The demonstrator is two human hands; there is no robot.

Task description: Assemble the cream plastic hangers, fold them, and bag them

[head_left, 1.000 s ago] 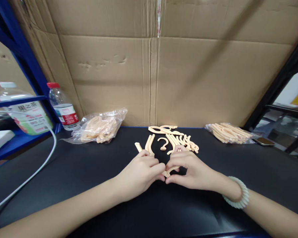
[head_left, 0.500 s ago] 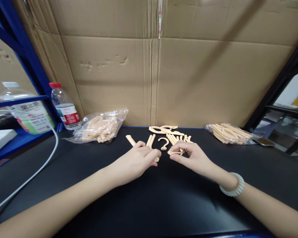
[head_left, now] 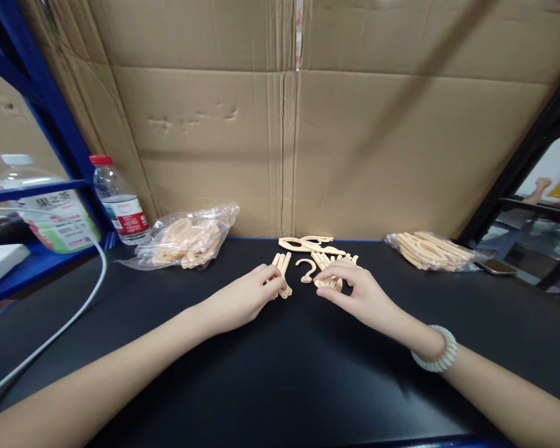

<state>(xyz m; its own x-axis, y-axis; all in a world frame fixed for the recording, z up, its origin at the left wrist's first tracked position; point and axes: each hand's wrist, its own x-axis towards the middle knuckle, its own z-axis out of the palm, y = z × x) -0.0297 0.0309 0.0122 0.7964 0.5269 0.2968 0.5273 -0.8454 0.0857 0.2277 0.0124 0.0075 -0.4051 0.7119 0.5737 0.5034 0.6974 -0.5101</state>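
Note:
Beige plastic parts of folding clothes hangers lie in small groups on the black table. My left hand [head_left: 247, 297] rests beside a row of straight hanger arms [head_left: 284, 266], its fingers closed on the leftmost one and partly hiding it. Between the hands lies a loose hanger hook [head_left: 307, 272]. My right hand [head_left: 357, 289] is curled over a second group of hanger arms [head_left: 332, 284], thumb and fingers pinched at the near ends. Its fingers cover much of that group. Behind them sit hanger pieces with curved, open shapes [head_left: 305, 244].
Clear bags of hanger parts lie at the left [head_left: 186, 239] and right [head_left: 432, 251], with a phone [head_left: 497, 267] beside the right one. A red-capped water bottle [head_left: 124, 205] stands back left, near a white cable [head_left: 86, 305]. A cardboard wall [head_left: 214, 137] closes off the back.
My left hand has brought its slanted hanger arm into line with the others in the left row. My right hand has stayed over its group, shifting only slightly.

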